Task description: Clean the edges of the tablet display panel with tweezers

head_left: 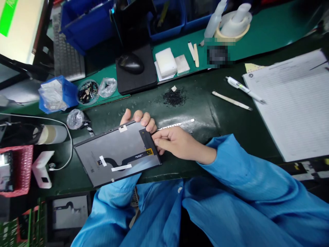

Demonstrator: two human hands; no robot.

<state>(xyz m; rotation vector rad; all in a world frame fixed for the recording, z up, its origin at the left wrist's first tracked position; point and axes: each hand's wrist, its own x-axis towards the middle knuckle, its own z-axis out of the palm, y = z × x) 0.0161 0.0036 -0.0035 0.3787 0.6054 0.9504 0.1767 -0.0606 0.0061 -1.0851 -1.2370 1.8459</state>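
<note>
A grey display panel [115,151] with a black flex cable and white tape pieces on its back is held tilted above the dark green mat. My left hand [140,119] reaches from beneath it, fingers curled over its far edge. My right hand [177,144] is closed in a pinch at the panel's right corner, on the black strip there. A thin white strip [180,122] runs rightward from just above that hand; I cannot tell whether the fingers hold it. Both arms wear blue sleeves.
A pile of small black bits [174,97], a white stick [231,100] and a pen [244,89] lie beyond the hands. Paper sheets [290,103] are on the right. A mouse [130,63], blue bins [84,24], foam blocks [166,61], tape rolls [51,134] and a pink tray [22,169] stand left and behind.
</note>
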